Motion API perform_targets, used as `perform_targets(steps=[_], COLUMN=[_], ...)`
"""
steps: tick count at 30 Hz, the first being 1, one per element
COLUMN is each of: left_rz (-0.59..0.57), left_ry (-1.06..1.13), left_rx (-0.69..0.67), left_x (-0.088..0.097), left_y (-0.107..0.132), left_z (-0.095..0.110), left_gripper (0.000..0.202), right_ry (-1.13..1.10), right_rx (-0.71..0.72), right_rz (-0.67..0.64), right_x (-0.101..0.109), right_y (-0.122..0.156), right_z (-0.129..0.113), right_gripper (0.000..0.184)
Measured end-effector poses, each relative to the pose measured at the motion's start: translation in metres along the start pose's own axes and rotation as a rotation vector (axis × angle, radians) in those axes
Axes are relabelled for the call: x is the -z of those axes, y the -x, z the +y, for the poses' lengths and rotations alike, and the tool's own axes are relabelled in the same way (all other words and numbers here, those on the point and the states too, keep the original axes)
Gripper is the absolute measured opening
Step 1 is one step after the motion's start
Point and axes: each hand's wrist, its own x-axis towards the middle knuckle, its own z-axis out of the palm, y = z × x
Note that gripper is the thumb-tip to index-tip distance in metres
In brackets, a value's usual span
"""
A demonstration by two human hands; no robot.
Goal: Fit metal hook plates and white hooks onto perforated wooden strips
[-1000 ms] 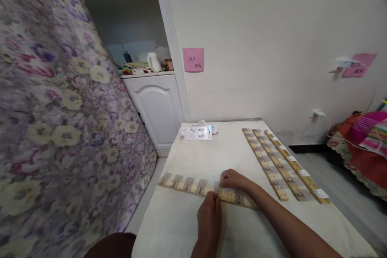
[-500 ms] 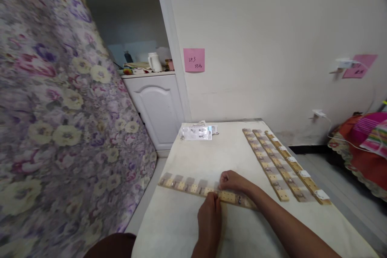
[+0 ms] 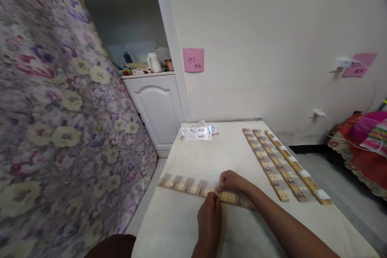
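A long wooden strip (image 3: 182, 186) lies slantwise across the near part of the table. Dotted holes run along it, and several small clear plastic pieces with metal parts sit on it at intervals. My left hand (image 3: 209, 213) is at its near edge, fingertips pinched together. From the far side my right hand (image 3: 232, 181) reaches down to the same spot, its fingers also closed and nearly touching the left fingertips. Something small and shiny shows between them, too small to name. My right forearm covers the strip's right end.
Three more wooden strips lie side by side on the right: a left strip (image 3: 266, 165), a middle strip (image 3: 277, 162) and a right strip with white pieces (image 3: 298, 166). A clear plastic package (image 3: 196, 133) lies at the table's back left. A floral curtain (image 3: 72, 121) hangs left.
My right fingertips have moved slightly down and left, closer to my left fingertips. My left hand and the strip have stayed in place.
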Motion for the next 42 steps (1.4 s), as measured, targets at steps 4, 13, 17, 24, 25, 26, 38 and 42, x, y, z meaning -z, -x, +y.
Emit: perform_targets(steps=[4, 13, 17, 24, 25, 26, 38, 42], left_rz=[-0.004, -0.043, -0.058, -0.051, -0.043, -0.033, 0.176, 0.135], left_ry=[-0.007, -0.001, -0.006, 0.001, 0.008, 0.02, 0.208, 0.223], left_rx=[0.01, 0.027, 0.049, 0.034, 0.025, 0.014, -0.171, -0.214], left_x=[0.0, 0.003, 0.002, 0.004, 0.004, 0.004, 0.003, 0.003], left_y=[0.0, -0.002, -0.003, -0.004, -0.003, -0.003, 0.014, 0.015], left_z=[0.001, 0.004, 0.004, 0.003, 0.002, 0.001, -0.024, -0.022], left_gripper=[0.019, 0.019, 0.018, 0.017, 0.017, 0.017, 0.026, 0.033], right_ry=[0.018, 0.068, 0.086, 0.103, 0.101, 0.095, 0.018, 0.03], right_rx=[-0.006, -0.008, -0.032, -0.034, -0.029, -0.022, 0.054, 0.053], right_rz=[-0.026, -0.107, -0.151, -0.153, -0.149, -0.147, -0.101, -0.066], right_x=[0.001, 0.009, 0.013, 0.013, 0.013, 0.012, 0.007, 0.002], right_y=[-0.004, -0.01, -0.013, -0.013, -0.012, -0.011, 0.0, -0.002], right_z=[0.002, -0.002, -0.006, -0.011, -0.011, -0.01, -0.006, -0.004], right_gripper=[0.02, 0.019, 0.022, 0.019, 0.019, 0.018, 0.017, 0.017])
